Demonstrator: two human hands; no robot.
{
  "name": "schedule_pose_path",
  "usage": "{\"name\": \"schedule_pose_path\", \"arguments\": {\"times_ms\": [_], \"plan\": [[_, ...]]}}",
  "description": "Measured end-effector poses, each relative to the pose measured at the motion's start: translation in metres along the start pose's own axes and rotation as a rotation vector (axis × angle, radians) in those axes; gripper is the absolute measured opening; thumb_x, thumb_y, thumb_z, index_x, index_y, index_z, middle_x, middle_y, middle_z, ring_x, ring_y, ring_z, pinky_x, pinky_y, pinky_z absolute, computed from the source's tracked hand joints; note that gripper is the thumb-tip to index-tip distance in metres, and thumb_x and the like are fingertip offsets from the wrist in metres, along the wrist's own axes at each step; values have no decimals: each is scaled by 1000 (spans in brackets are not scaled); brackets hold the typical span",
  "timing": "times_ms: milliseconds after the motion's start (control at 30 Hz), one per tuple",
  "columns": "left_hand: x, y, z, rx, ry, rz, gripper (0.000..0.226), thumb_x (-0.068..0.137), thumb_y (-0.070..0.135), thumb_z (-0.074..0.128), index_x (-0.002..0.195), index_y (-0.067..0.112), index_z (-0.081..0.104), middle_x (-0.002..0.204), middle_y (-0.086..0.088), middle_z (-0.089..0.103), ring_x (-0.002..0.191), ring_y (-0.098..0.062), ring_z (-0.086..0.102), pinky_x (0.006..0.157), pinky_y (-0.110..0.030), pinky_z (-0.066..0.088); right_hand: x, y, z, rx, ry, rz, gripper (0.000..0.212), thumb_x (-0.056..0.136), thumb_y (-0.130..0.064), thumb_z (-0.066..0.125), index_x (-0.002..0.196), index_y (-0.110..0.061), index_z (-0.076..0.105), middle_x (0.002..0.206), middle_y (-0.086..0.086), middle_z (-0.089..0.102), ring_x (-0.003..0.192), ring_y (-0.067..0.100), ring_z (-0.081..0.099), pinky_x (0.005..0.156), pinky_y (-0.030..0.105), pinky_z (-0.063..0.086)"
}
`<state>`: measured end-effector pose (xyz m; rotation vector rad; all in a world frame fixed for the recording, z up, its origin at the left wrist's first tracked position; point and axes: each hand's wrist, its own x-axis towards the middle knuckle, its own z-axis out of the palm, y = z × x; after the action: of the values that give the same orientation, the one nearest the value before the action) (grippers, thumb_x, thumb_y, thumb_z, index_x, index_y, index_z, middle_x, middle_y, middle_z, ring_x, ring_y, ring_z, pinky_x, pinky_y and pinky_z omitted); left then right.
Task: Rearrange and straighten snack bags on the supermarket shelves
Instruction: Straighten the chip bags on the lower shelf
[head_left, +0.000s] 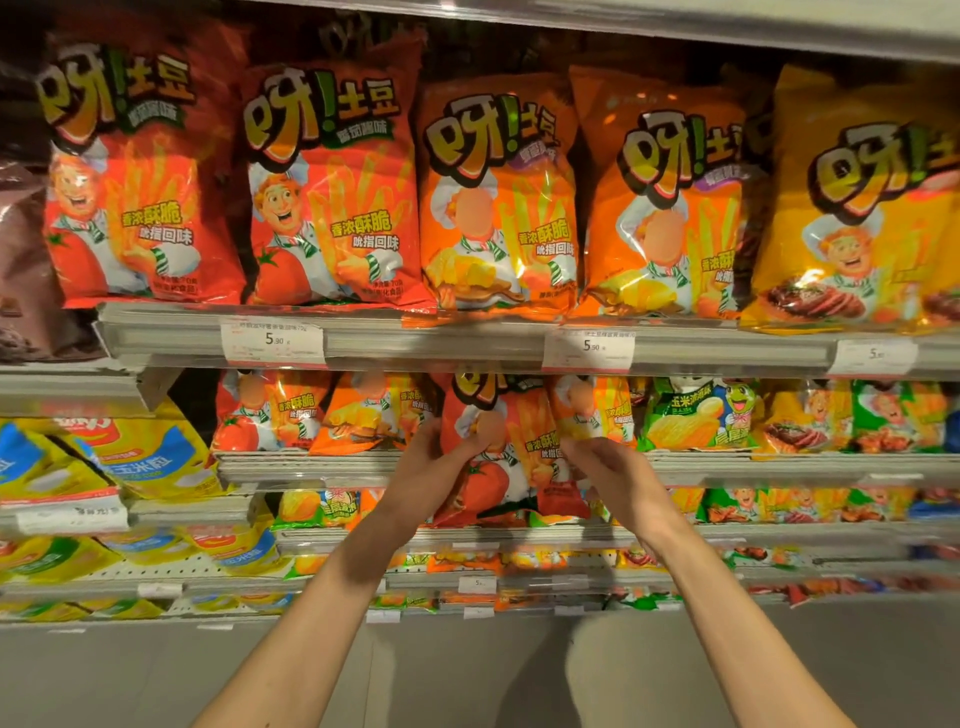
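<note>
A red tomato-flavour snack bag (511, 452) hangs in front of the second shelf (311, 467), held upright between both hands. My left hand (434, 470) grips its left edge with the thumb on the front. My right hand (605, 467) pinches its right edge. Behind it on that shelf stand a red bag (260, 410), an orange bag (371, 413), another orange bag (592, 405) and a green bag (696, 415). The held bag's top edge is hidden by the shelf above.
The top shelf (415, 340) carries two red bags (140, 176), two orange bags (498, 202) and a yellow bag (862, 208), with price tags (272, 340) on its rail. Yellow-blue bags (130, 457) fill the left bay. Lower shelves hold more small bags; grey floor lies below.
</note>
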<state>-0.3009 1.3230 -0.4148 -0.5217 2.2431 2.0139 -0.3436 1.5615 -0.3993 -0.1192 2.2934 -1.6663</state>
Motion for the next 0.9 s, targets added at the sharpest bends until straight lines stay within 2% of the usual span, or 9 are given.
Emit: {"name": "schedule_pose_path", "arguments": {"times_ms": [67,133,233,367,433,633,733,800,900], "plan": [[-4,-3,-4,-7,-3,19,49,70,70,76,108,47,56,98,26,70,85,8,68,64,-12,51,-2,-5,12,141,-19,40,39,83,-57,64,106,-27,72,99,-3,76,89,4,70,84,29,53],[-9,-7,-8,8,-21,35,37,79,58,78,106,47,54,87,33,70,79,13,67,57,-6,48,-5,-6,22,212,-36,75,43,80,-59,66,115,-33,67,114,-8,72,105,6,67,86,27,55],[-18,-16,-11,32,-43,36,43,79,51,81,113,44,56,97,26,73,86,7,70,67,-13,52,-10,0,31,110,-26,117,58,85,-61,68,132,-27,62,124,-10,69,117,10,63,99,36,55],[-31,-18,-12,62,-32,69,46,79,51,82,115,37,57,99,19,74,88,3,71,68,-14,54,-20,9,33,53,-50,51,25,94,-42,69,112,-25,74,109,-4,77,111,20,68,105,50,50],[-41,-17,-11,49,-35,80,51,76,60,81,114,38,55,96,21,74,85,2,71,65,-15,56,-24,12,34,62,-88,-15,20,97,-33,69,113,-23,74,111,-5,77,109,17,71,102,44,53],[-63,-19,-10,24,43,42,88,56,76,82,128,37,49,112,11,72,88,2,72,68,-17,55,-30,23,42,33,-117,35,24,89,-32,77,112,-31,70,111,-12,76,102,5,71,89,27,55],[-72,-20,-12,28,66,44,83,58,64,88,128,33,56,112,17,73,98,10,67,76,-8,50,-33,27,48,79,-172,70,25,88,-28,79,109,-33,66,106,-15,76,96,3,72,74,19,57],[-80,-21,-15,22,94,41,78,60,57,87,128,30,57,114,17,72,98,13,64,76,-2,45,-33,24,53,97,-204,85,28,87,-26,80,110,-34,66,105,-17,76,94,0,72,75,23,60],[-88,-23,-28,24,147,38,75,65,54,86,130,31,57,118,14,71,106,2,66,84,-11,49,-33,20,68,107,-233,83,33,86,-26,81,113,-36,65,106,-18,76,98,0,71,82,28,61]]}}
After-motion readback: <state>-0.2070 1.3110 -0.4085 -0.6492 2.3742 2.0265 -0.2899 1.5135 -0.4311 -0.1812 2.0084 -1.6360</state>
